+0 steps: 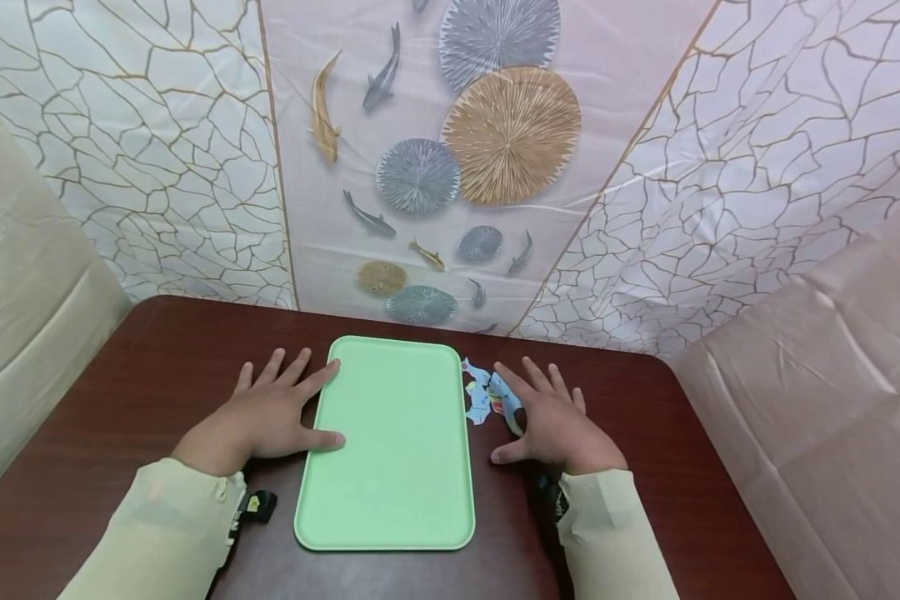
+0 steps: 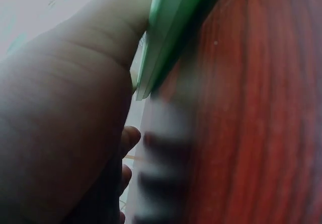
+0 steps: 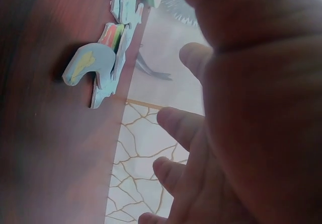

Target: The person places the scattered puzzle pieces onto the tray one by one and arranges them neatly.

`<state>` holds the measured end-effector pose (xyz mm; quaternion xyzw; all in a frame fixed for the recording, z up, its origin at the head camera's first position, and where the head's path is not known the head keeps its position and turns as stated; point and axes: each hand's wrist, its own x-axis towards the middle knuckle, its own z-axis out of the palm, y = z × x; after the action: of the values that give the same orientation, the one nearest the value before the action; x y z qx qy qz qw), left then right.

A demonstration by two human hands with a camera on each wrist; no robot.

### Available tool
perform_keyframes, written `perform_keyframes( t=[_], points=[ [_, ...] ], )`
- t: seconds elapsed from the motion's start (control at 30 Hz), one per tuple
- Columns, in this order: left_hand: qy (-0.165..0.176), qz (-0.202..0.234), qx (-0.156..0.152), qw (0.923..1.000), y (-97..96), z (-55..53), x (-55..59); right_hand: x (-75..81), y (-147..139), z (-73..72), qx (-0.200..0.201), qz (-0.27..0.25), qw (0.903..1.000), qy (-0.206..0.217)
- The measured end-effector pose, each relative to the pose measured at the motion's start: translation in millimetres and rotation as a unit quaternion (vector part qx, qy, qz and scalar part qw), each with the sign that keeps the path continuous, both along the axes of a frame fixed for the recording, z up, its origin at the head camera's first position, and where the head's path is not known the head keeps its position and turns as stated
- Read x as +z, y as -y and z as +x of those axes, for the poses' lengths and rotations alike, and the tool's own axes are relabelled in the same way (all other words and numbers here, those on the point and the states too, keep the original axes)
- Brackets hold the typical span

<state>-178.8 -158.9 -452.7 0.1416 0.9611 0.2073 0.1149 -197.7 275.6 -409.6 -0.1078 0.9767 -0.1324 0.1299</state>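
Note:
A light green rectangular tray [image 1: 390,450] with a raised rim lies on the dark red-brown table. My left hand [image 1: 262,417] is spread at its left side, thumb and index fingertip over the rim; in the left wrist view the tray's edge [image 2: 166,38] shows beside the hand. To the right of the tray lies a small heap of flat light-blue pieces [image 1: 478,404] with irregular outlines, like jigsaw pieces. My right hand [image 1: 551,421] hovers with fingers spread, partly covering the heap. In the right wrist view a curved blue piece with a yellow patch [image 3: 83,65] leans on others, apart from the fingers.
The wooden table [image 1: 195,350] has rounded far corners. Behind it hangs a curtain [image 1: 330,242] with fish and round leaf patterns. Beige padded surfaces [image 1: 832,400] border the table at both sides. A black strap [image 1: 258,506] is worn on the left wrist.

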Motion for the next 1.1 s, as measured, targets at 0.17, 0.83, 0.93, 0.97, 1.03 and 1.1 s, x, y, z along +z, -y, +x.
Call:
perform_keyframes(
  t=[0.17, 0.83, 0.93, 0.97, 1.03, 1.1],
  points=[
    [0.013, 0.011, 0.000, 0.9999, 1.2, -1.5, -1.6, -1.9, -2, -1.3, 0.006, 0.007, 0.9999, 0.005],
    [0.025, 0.030, -0.005, 0.9992, 5.9, -5.3, -4.5, -8.9, -1, -8.1, 0.012, 0.048, 0.9979, -0.042],
    [0.026, 0.031, -0.006, 0.9991, 6.6, -5.2, -4.5, -10.5, -2, -9.7, 0.006, 0.027, 0.9985, -0.047],
    [0.025, 0.033, -0.007, 0.9991, 7.2, -5.1, -4.3, -11.2, -2, -10.4, 0.007, 0.022, 0.9985, -0.049],
    [0.025, 0.035, -0.007, 0.9991, 7.9, -4.9, -3.8, -12.7, -2, -11.9, 0.007, 0.015, 0.9986, -0.050],
    [0.025, 0.039, -0.008, 0.9989, 8.3, -4.6, -3.2, -14.2, -2, -13.1, 0.008, 0.011, 0.9987, -0.050]
  ],
)
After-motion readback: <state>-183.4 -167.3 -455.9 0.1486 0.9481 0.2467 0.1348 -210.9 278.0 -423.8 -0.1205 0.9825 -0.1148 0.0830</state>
